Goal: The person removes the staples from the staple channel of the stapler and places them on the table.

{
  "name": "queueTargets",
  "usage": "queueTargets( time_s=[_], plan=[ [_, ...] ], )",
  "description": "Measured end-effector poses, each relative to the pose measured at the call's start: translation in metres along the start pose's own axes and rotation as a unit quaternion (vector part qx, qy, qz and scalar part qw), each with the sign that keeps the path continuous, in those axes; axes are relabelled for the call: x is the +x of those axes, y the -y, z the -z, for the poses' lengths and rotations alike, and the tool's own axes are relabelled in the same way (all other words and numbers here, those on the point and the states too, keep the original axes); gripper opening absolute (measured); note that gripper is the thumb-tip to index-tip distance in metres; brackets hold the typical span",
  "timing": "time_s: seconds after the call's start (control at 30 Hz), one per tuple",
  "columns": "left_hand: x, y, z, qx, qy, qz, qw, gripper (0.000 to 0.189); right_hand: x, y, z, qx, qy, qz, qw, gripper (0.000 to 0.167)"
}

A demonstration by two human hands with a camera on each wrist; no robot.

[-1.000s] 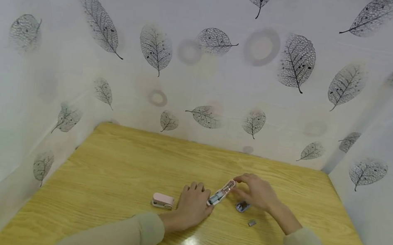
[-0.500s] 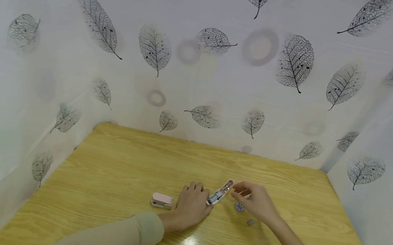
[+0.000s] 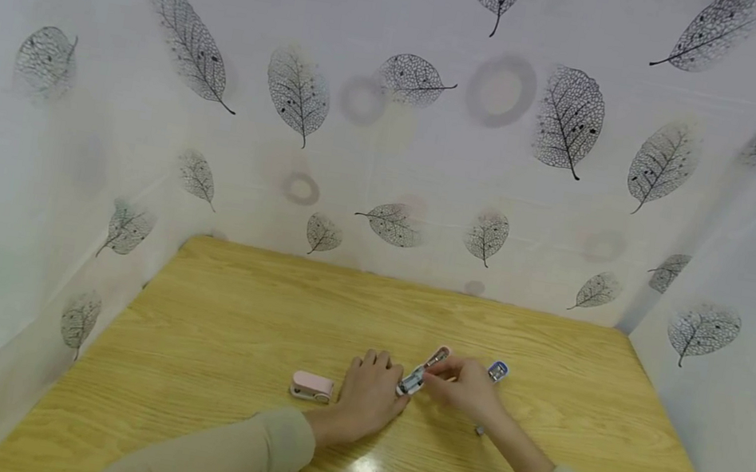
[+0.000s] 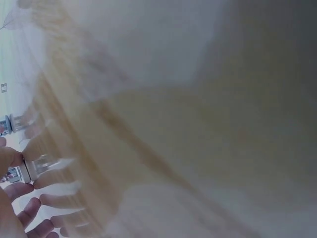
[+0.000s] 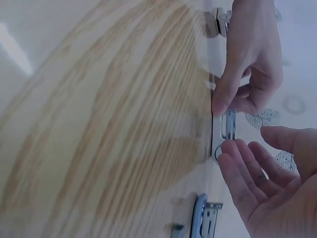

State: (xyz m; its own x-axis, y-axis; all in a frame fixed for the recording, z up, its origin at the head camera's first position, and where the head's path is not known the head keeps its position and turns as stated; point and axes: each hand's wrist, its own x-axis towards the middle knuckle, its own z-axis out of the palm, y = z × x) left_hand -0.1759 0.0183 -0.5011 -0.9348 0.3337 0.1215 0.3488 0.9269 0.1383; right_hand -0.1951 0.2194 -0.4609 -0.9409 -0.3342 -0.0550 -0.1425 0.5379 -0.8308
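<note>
Left grip [image 3: 370, 392] over table [image 3: 267, 301], leafy backdrop [image 3: 396, 158]

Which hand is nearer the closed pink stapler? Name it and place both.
Left. The left hand lies just right of the pink stapler; the right hand is farther right, beside the open stapler.

Stapler [image 3: 312, 386] left of left hand [image 3: 368, 392]; second stapler [image 3: 408, 386] right.

Soft, even light fills the head view, with white glare on the yellow wood-grain tabletop [image 3: 252, 307]. The left wrist view is hazy, blurred and darkest at right; the right wrist view looks washed out, glare streaking its upper left.
</note>
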Motion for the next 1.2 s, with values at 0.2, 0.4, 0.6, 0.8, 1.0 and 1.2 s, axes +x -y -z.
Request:
queueTargets(
  time_s=[0.2,0.4,0.6,0.8,1.0,1.2],
  plan=[
    [0.0,0.001,-0.001,0.0,-0.005,-0.004,1.0,0.034,0.006,0.004,-0.014,-0.014,-0.014,-0.019,0.9996,0.019],
    [-0.001,0.0,-0.001,0.001,-0.006,-0.005,1.0,0.035,0.008,0.008,-0.02,-0.029,-0.012,-0.039,0.9988,0.016],
    [-0.001,0.001,-0.001,0.002,-0.006,-0.006,1.0,0.034,0.01,0.009,-0.023,-0.037,-0.016,-0.061,0.9973,0.012],
    [-0.001,0.0,0.001,0.004,-0.007,-0.006,0.9999,0.035,0.012,0.01,-0.024,-0.044,-0.015,-0.068,0.9966,0.013],
    [-0.001,0.0,0.001,0.005,-0.007,-0.006,0.9999,0.035,0.011,0.011,-0.022,-0.015,-0.015,-0.073,0.9971,0.013],
    [-0.001,0.0,0.001,0.01,-0.008,-0.011,0.9998,0.035,0.011,0.011,-0.022,0.01,-0.007,-0.084,0.9964,0.013]
  ],
)
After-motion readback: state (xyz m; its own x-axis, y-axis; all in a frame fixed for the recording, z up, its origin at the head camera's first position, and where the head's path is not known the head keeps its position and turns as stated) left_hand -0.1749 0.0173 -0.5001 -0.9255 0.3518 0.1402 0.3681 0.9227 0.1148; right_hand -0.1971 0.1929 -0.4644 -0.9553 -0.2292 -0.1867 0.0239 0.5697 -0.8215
